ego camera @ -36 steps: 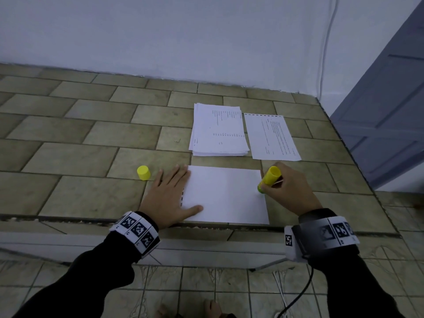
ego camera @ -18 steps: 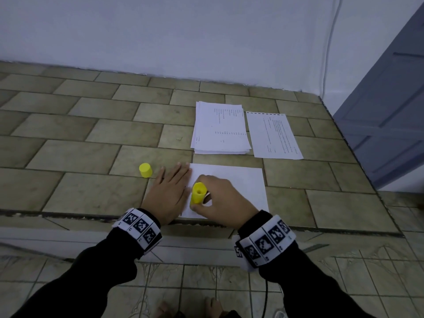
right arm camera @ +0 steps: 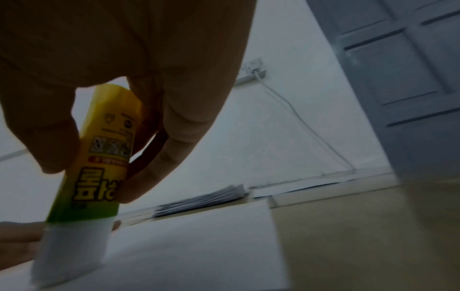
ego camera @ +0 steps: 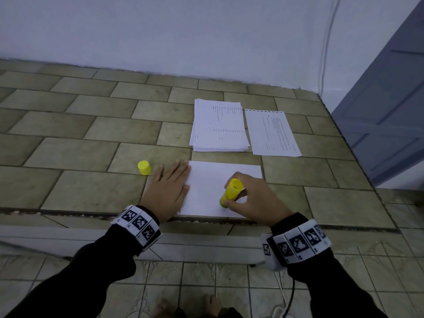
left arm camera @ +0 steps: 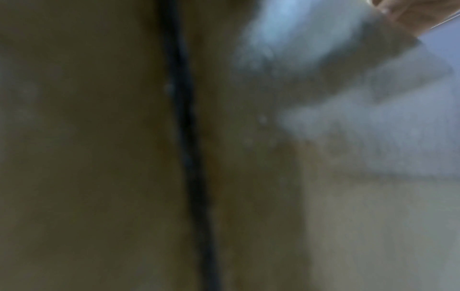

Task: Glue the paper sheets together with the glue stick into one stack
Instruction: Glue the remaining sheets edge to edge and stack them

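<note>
A blank white sheet (ego camera: 207,187) lies at the near edge of the tiled counter. My left hand (ego camera: 168,191) lies flat with straight fingers on the sheet's left edge. My right hand (ego camera: 250,198) grips the yellow glue stick (ego camera: 231,192), tilted, its white glue end (right arm camera: 69,254) pressed onto the sheet (right arm camera: 186,252) near its front middle. The yellow cap (ego camera: 144,167) stands on the tiles left of my left hand. A stack of printed sheets (ego camera: 219,126) lies behind, and a single printed sheet (ego camera: 273,134) to its right. The left wrist view is a blur of tile.
The counter (ego camera: 80,145) ends at a front edge just below the sheet, with tiled floor beneath. A white wall runs along the back. A grey-blue door (ego camera: 390,111) stands at the right, and a white cable (right arm camera: 298,118) drops from a wall socket.
My right hand swept the glue stick from the sheet's right edge to its left side, then back to the right toward the middle. The left hand stayed put.
</note>
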Demonstrator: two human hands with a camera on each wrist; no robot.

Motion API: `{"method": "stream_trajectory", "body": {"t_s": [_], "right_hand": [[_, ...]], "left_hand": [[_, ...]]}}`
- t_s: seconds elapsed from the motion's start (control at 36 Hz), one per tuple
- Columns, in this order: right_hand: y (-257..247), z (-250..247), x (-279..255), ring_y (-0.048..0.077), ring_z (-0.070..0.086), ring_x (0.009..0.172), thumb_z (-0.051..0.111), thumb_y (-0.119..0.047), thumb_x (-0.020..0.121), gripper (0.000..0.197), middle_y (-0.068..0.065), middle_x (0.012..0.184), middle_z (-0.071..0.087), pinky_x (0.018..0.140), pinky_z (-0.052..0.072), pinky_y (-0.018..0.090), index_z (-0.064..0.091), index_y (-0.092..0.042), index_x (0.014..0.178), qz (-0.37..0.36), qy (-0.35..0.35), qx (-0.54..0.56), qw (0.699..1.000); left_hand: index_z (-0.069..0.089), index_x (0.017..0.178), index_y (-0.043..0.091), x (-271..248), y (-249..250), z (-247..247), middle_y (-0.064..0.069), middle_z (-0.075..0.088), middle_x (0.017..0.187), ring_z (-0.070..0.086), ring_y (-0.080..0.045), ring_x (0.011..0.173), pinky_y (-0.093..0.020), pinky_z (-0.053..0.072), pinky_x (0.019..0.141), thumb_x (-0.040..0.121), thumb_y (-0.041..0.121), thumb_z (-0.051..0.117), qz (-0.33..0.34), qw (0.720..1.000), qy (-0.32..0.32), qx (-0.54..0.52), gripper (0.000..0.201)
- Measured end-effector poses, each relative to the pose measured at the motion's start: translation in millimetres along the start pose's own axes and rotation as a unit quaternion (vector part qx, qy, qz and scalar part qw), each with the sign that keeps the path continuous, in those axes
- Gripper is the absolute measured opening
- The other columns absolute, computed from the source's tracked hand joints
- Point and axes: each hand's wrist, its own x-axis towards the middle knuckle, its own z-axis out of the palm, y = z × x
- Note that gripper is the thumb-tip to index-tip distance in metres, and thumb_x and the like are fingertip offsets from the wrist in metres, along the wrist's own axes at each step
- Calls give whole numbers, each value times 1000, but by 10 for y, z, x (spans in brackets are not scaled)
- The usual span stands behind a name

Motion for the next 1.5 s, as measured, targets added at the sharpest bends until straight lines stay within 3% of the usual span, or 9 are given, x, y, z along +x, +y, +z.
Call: {"method": "stream_trajectory", "body": {"t_s": [0.22,0.33,0.42,0.53,0.72,0.92,1.19,1.31,1.5], "right_hand": [[209,-364,-326,6,64,72,81,-11,74,17,-9,80,66,65,48,11,65,-11,79,39,46,-10,998],[308,-479,-418,11,65,72,77,-26,68,19,-6,77,68,66,53,24,65,-18,80,75,68,-23,995],[345,-543,-436,11,65,73,77,-22,68,17,-7,78,67,67,53,25,64,-17,78,66,61,-28,996],[340,-553,-399,12,64,74,78,-15,71,18,-9,80,66,68,55,40,63,-19,79,52,42,-66,996],[-26,-278,-67,7,64,75,79,-24,78,32,-7,90,65,70,55,24,58,-20,102,24,3,-23,999],[-286,219,308,11,64,81,78,-15,79,28,4,93,68,75,56,28,61,-8,100,-19,-80,18,996],[-303,318,605,17,63,85,77,-11,78,32,4,98,66,79,56,35,59,-12,105,-29,-105,-10,994],[-230,256,804,20,62,83,76,-10,78,24,7,92,65,78,54,41,59,-5,93,-1,-99,-33,995],[-91,135,1168,28,64,88,77,-10,75,27,13,94,68,81,52,46,57,-5,93,43,-70,-59,995]], "left_hand": [[34,149,6,-2,13,-8,-6,28,158,23,-23,147,-53,17,118,96,41,11,1,1000,7,6,68],[30,151,8,2,7,3,-4,23,160,18,-21,149,-50,12,120,95,43,7,2,1000,7,7,70],[25,153,10,4,-3,10,-2,17,162,11,-18,150,-47,6,121,93,45,2,1,1000,2,8,74],[24,153,10,7,-1,13,-2,16,162,10,-18,150,-47,6,121,93,45,1,0,1000,2,11,74],[28,152,9,0,-4,16,-3,20,161,15,-20,149,-50,11,121,95,43,6,-1,1000,5,8,70],[35,150,7,5,-11,5,-7,27,158,23,-25,147,-54,18,118,99,47,1,0,1000,-1,9,73],[32,151,9,3,-16,-9,-5,24,160,14,-22,150,-52,11,119,95,41,7,11,1000,-9,0,70],[43,145,4,-8,11,-45,-11,43,150,32,-28,144,-59,28,112,98,35,19,22,1000,6,-2,61],[30,151,7,-15,23,-34,-6,27,159,18,-20,148,-52,14,119,97,41,11,5,1000,10,-6,67]]}}
